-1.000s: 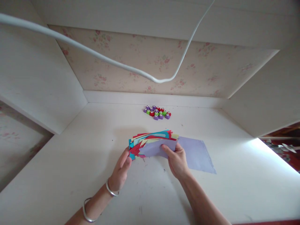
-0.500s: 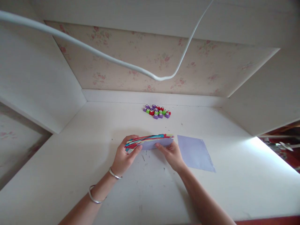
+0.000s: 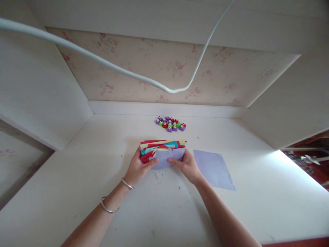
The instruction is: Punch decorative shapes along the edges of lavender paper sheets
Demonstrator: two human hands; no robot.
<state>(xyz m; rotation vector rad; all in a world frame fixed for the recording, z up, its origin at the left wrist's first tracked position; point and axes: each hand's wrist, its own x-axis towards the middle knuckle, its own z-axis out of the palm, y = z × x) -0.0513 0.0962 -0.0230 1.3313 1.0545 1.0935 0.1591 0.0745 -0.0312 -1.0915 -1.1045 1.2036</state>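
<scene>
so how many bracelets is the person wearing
2, both on the left arm: one bracelet sits at the wrist just behind the left hand, the other bracelet lies further down the forearm. The right arm shows none.

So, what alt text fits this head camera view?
Left hand and right hand hold a stack of coloured paper sheets above a white desk; a lilac paper sheet and small colourful plastic punches lie nearby.

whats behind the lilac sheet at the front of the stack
Red, blue and yellow paper edges fan out above the lilac sheet. Their lower parts are covered by it and by both hands.
</scene>
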